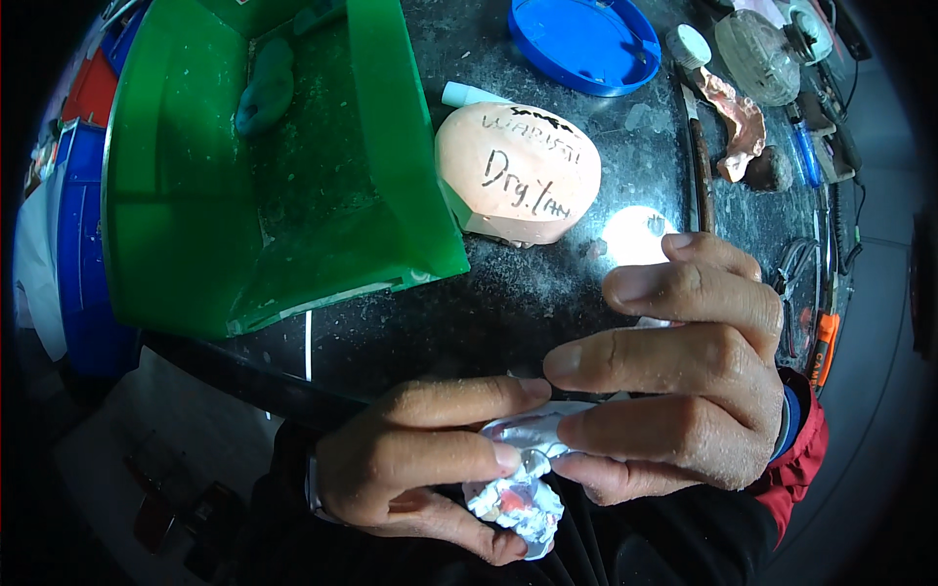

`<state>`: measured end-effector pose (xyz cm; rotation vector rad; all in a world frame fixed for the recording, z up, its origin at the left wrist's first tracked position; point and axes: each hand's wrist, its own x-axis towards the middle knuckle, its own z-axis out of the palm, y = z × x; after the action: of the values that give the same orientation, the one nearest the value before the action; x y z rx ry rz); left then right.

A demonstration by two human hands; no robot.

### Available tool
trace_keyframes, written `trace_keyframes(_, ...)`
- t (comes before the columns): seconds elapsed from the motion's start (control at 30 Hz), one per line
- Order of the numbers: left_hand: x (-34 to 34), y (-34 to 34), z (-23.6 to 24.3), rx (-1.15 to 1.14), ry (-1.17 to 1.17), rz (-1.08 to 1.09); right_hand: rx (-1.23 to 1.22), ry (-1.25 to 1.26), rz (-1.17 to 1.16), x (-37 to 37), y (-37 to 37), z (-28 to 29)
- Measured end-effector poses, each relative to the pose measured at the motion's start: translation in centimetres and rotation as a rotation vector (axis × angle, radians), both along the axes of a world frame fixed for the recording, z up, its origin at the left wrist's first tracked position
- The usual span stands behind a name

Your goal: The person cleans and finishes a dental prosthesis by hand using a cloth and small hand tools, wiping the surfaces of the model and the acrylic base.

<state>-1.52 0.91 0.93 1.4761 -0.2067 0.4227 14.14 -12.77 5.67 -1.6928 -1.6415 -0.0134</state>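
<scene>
Low in the middle, close to my body, is a crumpled piece of silver foil (532,513) with a small reddish patch showing in its folds. My left hand (405,464) is closed on it, the fingers over its upper side and the thumb along its lower edge. From the right, my right hand (684,376) reaches in. Its thumb and forefinger pinch the foil's right edge, while the other fingers stretch out over the dark tabletop (391,352). Beyond the hands sits a beige, rounded plaster block (532,186) with handwriting on its flat face.
A green open-fronted box (391,127) fills the left, with a bluish lump (266,93) inside. Farther back lies a round blue dish (586,44). A wooden-handled knife (702,176), a pink moulded piece (733,122), a glass jar (754,57) and an orange-handled cutter (826,347) line the right.
</scene>
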Motion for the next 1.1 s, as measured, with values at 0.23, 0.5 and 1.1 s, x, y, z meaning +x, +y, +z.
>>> trace_keyframes(0.23,0.0,-1.6,-1.1,0.08,-0.169,0.195,0.067,-0.2,0.226,1.6,-0.3,-0.2)
trace_keyframes(0.5,0.7,-2.0,-1.4,0.093,-0.307,0.273,0.029,0.034,-0.05,-1.3,-0.2,0.1)
trace_keyframes(1.1,1.0,-2.0,-1.6,0.104,-0.378,0.306,0.065,-0.017,0.005,-0.5,0.0,-0.1)
